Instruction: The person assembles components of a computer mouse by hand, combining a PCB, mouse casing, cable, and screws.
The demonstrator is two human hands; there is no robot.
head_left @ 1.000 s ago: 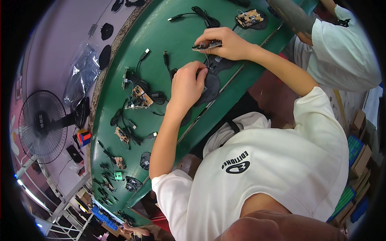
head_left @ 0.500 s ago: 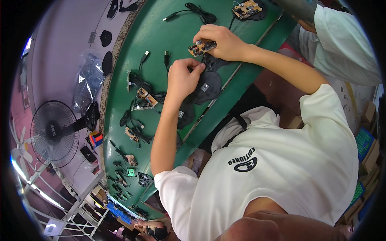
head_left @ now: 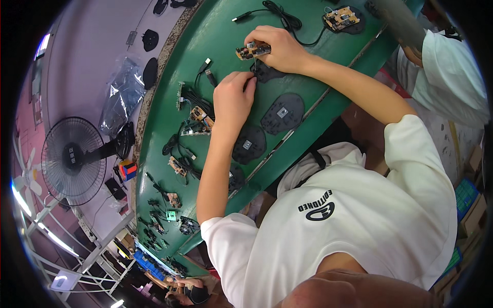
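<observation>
My right hand [head_left: 282,49] grips a small tan circuit board [head_left: 251,52] with black and silver parts, holding it tilted above the green bench [head_left: 308,84]. Beneath it lies a black plastic base plate [head_left: 271,75], partly covered by that hand. My left hand [head_left: 233,93] has thumb and forefinger pinched together at this plate's left edge; what sits between them is hidden. Two more black base plates lie closer to me, one with a pale square at its middle [head_left: 282,110], the other [head_left: 250,145] beside my left forearm.
At the far right, a board [head_left: 341,19] rests on another base, with a black cable [head_left: 287,18] beside it. Boards with cables [head_left: 197,118] line the bench's left side. Past its edge stand a black fan [head_left: 72,159] and a clear plastic bag [head_left: 120,97]. A co-worker's arm [head_left: 398,23] reaches in from the right.
My view has shifted, so the bench items appear further right. Both hands have moved away from the nearer base plates, which show more fully. The board stays in my right hand.
</observation>
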